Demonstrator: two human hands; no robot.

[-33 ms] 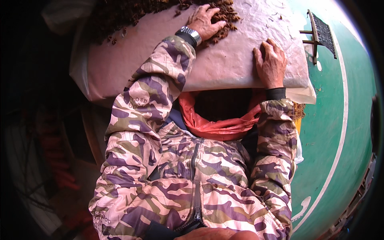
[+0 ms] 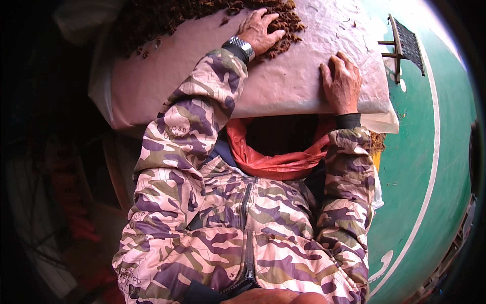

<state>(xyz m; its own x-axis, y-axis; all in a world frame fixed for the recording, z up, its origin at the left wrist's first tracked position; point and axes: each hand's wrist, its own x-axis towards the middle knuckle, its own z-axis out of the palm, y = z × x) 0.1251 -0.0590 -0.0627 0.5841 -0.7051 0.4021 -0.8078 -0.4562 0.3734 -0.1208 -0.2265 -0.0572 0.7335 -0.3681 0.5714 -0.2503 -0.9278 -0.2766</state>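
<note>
Reddish-brown dried pods that look like star anise [image 2: 289, 21] lie heaped along the far side of a table covered with a pale plastic sheet [image 2: 177, 76]. My left hand [image 2: 259, 33], with a metal-banded watch [image 2: 243, 46] at the wrist, lies palm down on the near edge of the heap, thumb and fingers apart. Whether any pods are under its palm is hidden. To the right, my right hand [image 2: 344, 83] rests on the bare sheet near the table's front edge, thumb apart and fingers slightly bent, with nothing visible in it.
Below the front edge, between my arms, a red plastic sack [image 2: 278, 167] hangs with its mouth open and a dark inside. A dark woven-topped stool or rack [image 2: 406, 45] stands on the green floor [image 2: 405, 167] at the right. Small crumbs dot the sheet.
</note>
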